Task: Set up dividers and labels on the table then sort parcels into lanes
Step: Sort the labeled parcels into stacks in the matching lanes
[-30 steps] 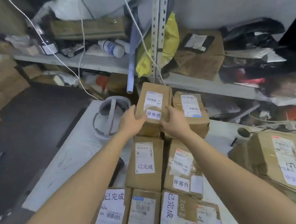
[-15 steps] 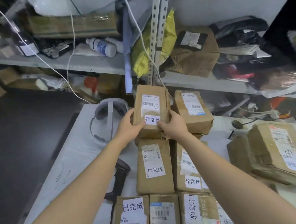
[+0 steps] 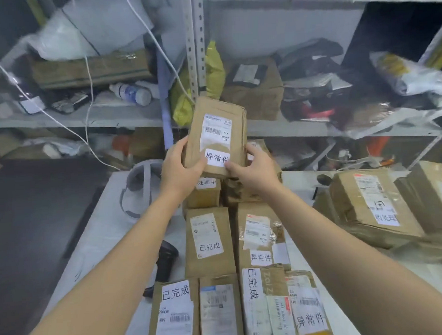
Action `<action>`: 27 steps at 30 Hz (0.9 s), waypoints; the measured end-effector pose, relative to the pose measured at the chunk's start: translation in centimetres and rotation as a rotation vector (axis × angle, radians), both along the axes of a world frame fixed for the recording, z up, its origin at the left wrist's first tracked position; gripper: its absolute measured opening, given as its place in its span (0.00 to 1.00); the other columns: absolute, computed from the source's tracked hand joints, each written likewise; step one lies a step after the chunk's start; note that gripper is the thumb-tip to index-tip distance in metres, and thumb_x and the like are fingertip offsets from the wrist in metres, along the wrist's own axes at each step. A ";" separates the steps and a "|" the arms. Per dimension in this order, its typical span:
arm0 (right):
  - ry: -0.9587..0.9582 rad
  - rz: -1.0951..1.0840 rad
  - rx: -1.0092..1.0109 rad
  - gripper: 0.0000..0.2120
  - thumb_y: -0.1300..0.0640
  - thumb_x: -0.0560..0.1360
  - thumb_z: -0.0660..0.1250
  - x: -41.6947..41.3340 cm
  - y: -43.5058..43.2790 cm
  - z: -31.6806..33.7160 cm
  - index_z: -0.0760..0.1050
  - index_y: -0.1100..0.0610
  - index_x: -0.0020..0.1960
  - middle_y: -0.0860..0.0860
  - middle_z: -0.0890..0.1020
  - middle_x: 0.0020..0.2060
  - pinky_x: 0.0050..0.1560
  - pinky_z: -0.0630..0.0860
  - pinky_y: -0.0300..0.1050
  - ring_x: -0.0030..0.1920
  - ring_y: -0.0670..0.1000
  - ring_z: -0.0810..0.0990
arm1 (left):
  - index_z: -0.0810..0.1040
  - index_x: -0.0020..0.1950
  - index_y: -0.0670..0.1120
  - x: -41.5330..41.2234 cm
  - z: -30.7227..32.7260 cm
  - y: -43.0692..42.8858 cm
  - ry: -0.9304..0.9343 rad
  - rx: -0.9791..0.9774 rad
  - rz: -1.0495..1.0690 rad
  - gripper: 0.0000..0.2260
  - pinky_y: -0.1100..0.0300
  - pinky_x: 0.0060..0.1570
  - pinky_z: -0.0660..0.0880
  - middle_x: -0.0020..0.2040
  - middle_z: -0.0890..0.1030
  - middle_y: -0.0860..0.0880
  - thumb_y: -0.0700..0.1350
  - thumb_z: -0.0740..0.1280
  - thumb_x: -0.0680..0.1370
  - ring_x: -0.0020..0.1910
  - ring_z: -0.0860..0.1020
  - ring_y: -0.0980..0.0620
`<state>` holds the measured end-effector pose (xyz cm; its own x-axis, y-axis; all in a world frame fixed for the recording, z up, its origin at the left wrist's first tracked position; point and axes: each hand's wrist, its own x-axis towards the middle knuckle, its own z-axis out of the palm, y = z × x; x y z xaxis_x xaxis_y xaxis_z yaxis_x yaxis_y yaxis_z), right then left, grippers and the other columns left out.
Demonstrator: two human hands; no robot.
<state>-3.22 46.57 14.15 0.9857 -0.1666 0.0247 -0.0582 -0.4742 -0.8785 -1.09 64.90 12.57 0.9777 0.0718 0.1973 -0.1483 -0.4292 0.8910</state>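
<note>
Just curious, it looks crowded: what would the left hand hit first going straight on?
The left hand grips the parcel; beyond that, probably the yellow bag on the shelf, depth unclear.

My arms, as seen from my head. (a) My left hand (image 3: 181, 167) and (b) my right hand (image 3: 257, 171): both bare, the skin uncovered to the wrist. (c) My left forearm (image 3: 131, 245) and (d) my right forearm (image 3: 322, 228): bare as well along all the length that shows, each widening toward the lower edge of the view. The thumb (image 3: 198, 168) of each hand shows whole; the other fingers (image 3: 254, 151) show only in part. Nails are too blurred to describe.
</note>
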 end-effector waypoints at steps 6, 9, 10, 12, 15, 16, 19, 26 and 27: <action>-0.061 -0.086 0.042 0.21 0.50 0.71 0.75 -6.1 -10.0 3.0 0.78 0.52 0.62 0.45 0.84 0.54 0.55 0.80 0.50 0.53 0.48 0.82 | 0.64 0.76 0.50 -4.6 3.6 -10.5 -0.092 0.066 -0.062 0.32 0.56 0.64 0.70 0.69 0.70 0.52 0.52 0.72 0.75 0.63 0.70 0.55; -0.098 -0.124 0.041 0.21 0.49 0.67 0.75 -9.8 -16.5 3.9 0.79 0.51 0.58 0.46 0.84 0.50 0.48 0.83 0.55 0.48 0.51 0.84 | 0.66 0.74 0.53 -7.5 4.6 -17.2 -0.095 0.080 -0.104 0.32 0.51 0.65 0.72 0.68 0.73 0.54 0.55 0.72 0.73 0.64 0.73 0.54; -0.116 -0.144 0.027 0.20 0.49 0.67 0.75 -11.3 -18.8 4.3 0.79 0.52 0.58 0.47 0.84 0.50 0.47 0.83 0.55 0.47 0.52 0.84 | 0.67 0.73 0.54 -8.5 4.7 -19.6 -0.095 0.076 -0.120 0.31 0.50 0.64 0.73 0.67 0.75 0.55 0.56 0.72 0.72 0.63 0.74 0.54; -0.141 -0.191 -0.015 0.20 0.50 0.68 0.76 -13.9 -23.7 4.9 0.79 0.54 0.58 0.49 0.84 0.50 0.49 0.82 0.52 0.49 0.51 0.83 | 0.67 0.73 0.54 -10.5 5.1 -24.5 -0.089 0.057 -0.161 0.31 0.54 0.63 0.73 0.64 0.75 0.57 0.54 0.73 0.72 0.62 0.75 0.54; -0.135 -0.243 -0.017 0.27 0.44 0.64 0.76 -17.5 -31.0 5.3 0.78 0.52 0.60 0.48 0.83 0.51 0.49 0.82 0.54 0.49 0.52 0.83 | 0.68 0.72 0.54 -13.2 5.9 -32.0 -0.075 0.030 -0.223 0.28 0.57 0.60 0.75 0.58 0.76 0.59 0.51 0.73 0.74 0.58 0.76 0.56; -0.131 -0.259 -0.022 0.29 0.42 0.62 0.76 -18.5 -33.4 5.3 0.78 0.52 0.60 0.48 0.83 0.51 0.48 0.83 0.55 0.49 0.52 0.84 | 0.69 0.71 0.54 -14.0 6.1 -34.5 -0.074 0.025 -0.239 0.28 0.56 0.59 0.76 0.57 0.76 0.59 0.51 0.74 0.73 0.57 0.76 0.57; -0.120 -0.305 -0.023 0.30 0.45 0.64 0.77 -21.0 -40.2 5.1 0.78 0.53 0.63 0.49 0.84 0.53 0.50 0.83 0.55 0.51 0.52 0.83 | 0.70 0.69 0.54 -16.1 6.3 -41.4 -0.048 -0.001 -0.303 0.25 0.57 0.57 0.76 0.56 0.77 0.60 0.51 0.73 0.74 0.55 0.77 0.58; -0.054 -0.442 0.006 0.36 0.48 0.65 0.79 -24.6 -54.1 4.1 0.74 0.56 0.70 0.49 0.82 0.58 0.58 0.80 0.53 0.56 0.52 0.82 | 0.71 0.70 0.53 -18.3 5.1 -56.0 0.000 0.008 -0.401 0.26 0.60 0.54 0.74 0.56 0.77 0.58 0.52 0.73 0.74 0.54 0.77 0.56; -0.043 -0.450 0.027 0.37 0.48 0.65 0.79 -24.7 -56.0 3.7 0.73 0.55 0.71 0.50 0.82 0.59 0.57 0.81 0.55 0.56 0.52 0.82 | 0.71 0.70 0.52 -18.3 4.7 -58.0 0.008 0.000 -0.415 0.26 0.61 0.53 0.74 0.57 0.78 0.58 0.52 0.73 0.74 0.53 0.77 0.56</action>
